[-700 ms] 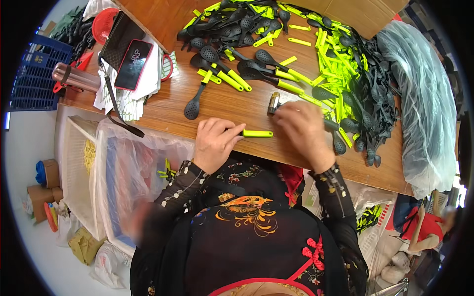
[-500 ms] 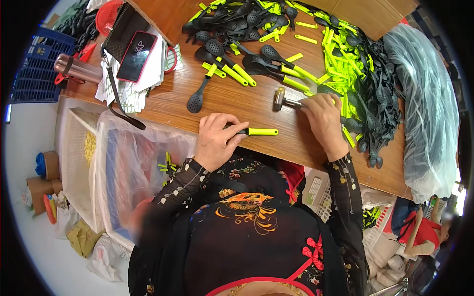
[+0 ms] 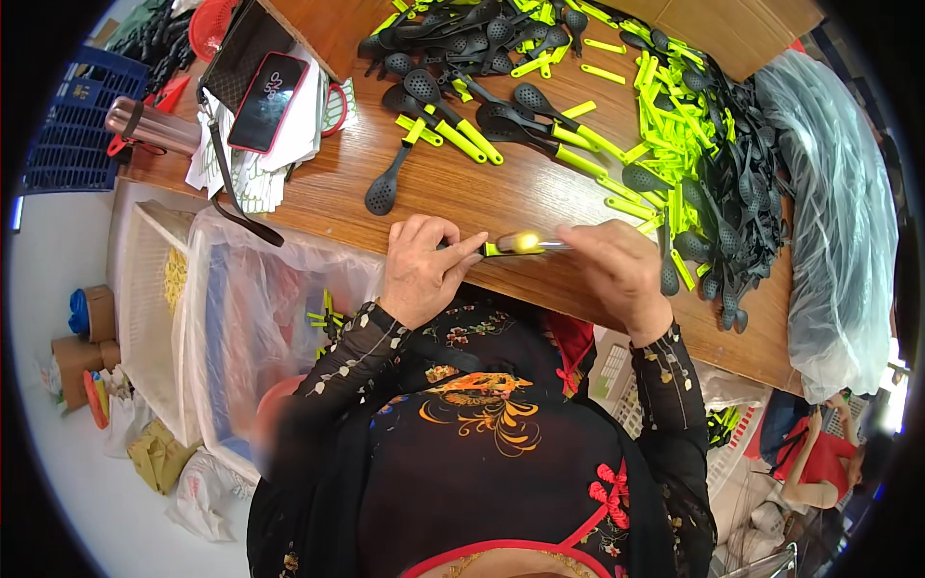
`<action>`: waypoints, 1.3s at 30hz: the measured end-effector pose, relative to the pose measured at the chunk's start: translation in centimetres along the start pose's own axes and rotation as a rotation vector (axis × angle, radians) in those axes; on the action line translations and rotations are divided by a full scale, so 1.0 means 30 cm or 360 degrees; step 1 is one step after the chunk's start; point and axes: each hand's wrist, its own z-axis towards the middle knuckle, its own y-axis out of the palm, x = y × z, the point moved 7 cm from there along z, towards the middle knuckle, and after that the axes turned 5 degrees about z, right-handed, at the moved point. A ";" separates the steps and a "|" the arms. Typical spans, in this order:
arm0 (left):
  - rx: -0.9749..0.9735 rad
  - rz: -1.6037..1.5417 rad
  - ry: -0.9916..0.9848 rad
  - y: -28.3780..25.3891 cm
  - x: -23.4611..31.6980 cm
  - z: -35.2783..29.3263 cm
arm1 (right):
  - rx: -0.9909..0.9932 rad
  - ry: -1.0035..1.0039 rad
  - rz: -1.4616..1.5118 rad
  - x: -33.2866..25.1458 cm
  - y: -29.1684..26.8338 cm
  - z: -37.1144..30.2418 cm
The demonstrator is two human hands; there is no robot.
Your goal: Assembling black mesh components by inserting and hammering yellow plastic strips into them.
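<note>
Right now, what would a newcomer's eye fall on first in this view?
Probably the heap of bright yellow-green handles and dark perforated spoons at the upper right of the wooden table. Next, near the table's front edge, the motion-blurred hammer in the right hand, overlapping in view a utensil pinched by the left hand. Then the red-edged phone on white papers, upper left.

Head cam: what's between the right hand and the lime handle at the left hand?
In the head view, a motion-blurred hammer, reaching from the right hand to overlap the lime handle at the left hand; contact unclear.
</note>
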 end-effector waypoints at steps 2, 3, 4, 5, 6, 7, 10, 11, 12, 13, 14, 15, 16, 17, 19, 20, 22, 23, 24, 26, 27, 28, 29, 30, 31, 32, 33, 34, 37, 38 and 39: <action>-0.0011 0.0002 -0.0010 0.004 -0.005 0.000 | -0.0413 -0.0009 -0.0311 -0.008 0.066 0.000; -0.0008 -0.0001 -0.0007 0.004 -0.004 0.004 | -0.0431 0.0010 -0.0307 0.013 0.070 -0.001; -0.0010 -0.0010 -0.0007 0.003 -0.003 0.006 | -0.0431 0.0009 -0.0311 0.016 0.063 0.001; -0.0012 -0.0017 -0.0007 0.003 -0.003 0.010 | -0.0308 0.0025 -0.0241 0.013 0.036 0.015; -0.0012 -0.0015 -0.0008 0.001 -0.003 0.008 | -0.0186 0.0041 -0.0166 0.007 0.014 0.024; 0.0000 -0.0012 0.0001 -0.001 -0.002 0.007 | -0.0177 0.0059 -0.0132 0.004 0.016 0.013; 0.0006 -0.0018 0.0006 -0.004 -0.002 0.003 | -0.0394 0.0112 -0.0142 0.054 0.077 -0.022; 0.0008 -0.0036 0.0017 -0.008 0.001 0.005 | -0.0294 0.0179 -0.0054 0.084 0.069 -0.043; 0.0007 -0.0033 0.0031 -0.018 0.002 -0.001 | -0.0241 0.0277 -0.0049 0.088 0.051 -0.023; 0.0019 -0.0073 0.0036 -0.024 -0.003 -0.017 | -0.0188 0.0375 -0.0043 0.093 0.032 -0.003; 0.0030 -0.0115 0.0042 -0.033 -0.009 -0.039 | -0.0221 0.0440 -0.0160 0.125 0.028 -0.014; 0.0029 -0.0126 0.0073 -0.063 -0.006 -0.058 | -0.0206 0.0434 -0.0168 0.143 0.013 -0.021; -0.0006 -0.0163 -0.0018 -0.084 -0.029 -0.101 | -0.0254 0.0456 -0.0266 0.165 0.006 -0.032; -0.0044 -0.0206 -0.0108 -0.109 -0.057 -0.158 | -0.0303 0.0484 -0.0366 0.179 -0.002 -0.039; -0.0032 -0.0118 -0.0269 -0.176 -0.136 -0.296 | -0.0336 0.0437 -0.0295 0.165 -0.037 0.008; 0.0010 -0.0040 -0.0365 -0.201 -0.190 -0.382 | -0.0336 0.0409 -0.0252 0.168 -0.048 0.031; -0.0050 0.0137 -0.0614 -0.238 -0.274 -0.487 | -0.0142 0.0298 -0.0433 0.217 -0.082 0.065; -0.0109 0.0290 -0.0684 -0.240 -0.333 -0.552 | -0.0052 0.0226 -0.0522 0.243 -0.092 0.083; -0.0304 0.0435 -0.0844 -0.213 -0.437 -0.659 | -0.0079 0.0271 -0.0644 0.243 -0.098 0.124; -0.0566 0.0974 -0.0923 -0.149 -0.605 -0.870 | -0.0033 0.0288 -0.0642 0.270 -0.072 0.165; -0.0562 0.0975 -0.0927 -0.130 -0.623 -0.889 | -0.0006 0.0295 -0.0629 0.292 -0.053 0.172; -0.0493 0.0948 -0.0875 -0.123 -0.625 -0.879 | -0.0077 0.0308 -0.0623 0.322 -0.034 0.155; -0.0426 0.0921 -0.0824 -0.121 -0.626 -0.872 | -0.0073 0.0311 -0.0631 0.338 -0.035 0.136; -0.0558 0.0584 -0.0909 -0.128 -0.587 -0.750 | -0.0156 0.0302 -0.0695 0.356 -0.022 0.121; -0.0561 0.0581 -0.0905 -0.169 -0.518 -0.619 | -0.0237 0.0295 -0.0750 0.365 -0.009 0.108; -0.0512 0.0141 -0.0974 -0.197 -0.440 -0.506 | -0.0169 0.0294 -0.0739 0.355 -0.005 0.102; -0.0449 -0.0305 -0.1034 -0.213 -0.362 -0.408 | -0.0177 0.0288 -0.0739 0.339 0.000 0.098; -0.0308 -0.0337 -0.0835 -0.246 -0.267 -0.293 | -0.0180 0.0264 -0.0701 0.324 0.009 0.100; -0.0099 -0.0292 -0.0258 -0.268 -0.056 -0.031 | -0.0102 0.0221 -0.0651 0.291 0.020 0.092; -0.0051 -0.0255 -0.0136 -0.243 -0.015 0.024 | -0.0026 0.0159 -0.0625 0.254 0.014 0.097; 0.0008 -0.0224 -0.0020 -0.207 0.016 0.064 | 0.0040 0.0087 -0.0602 0.220 0.019 0.100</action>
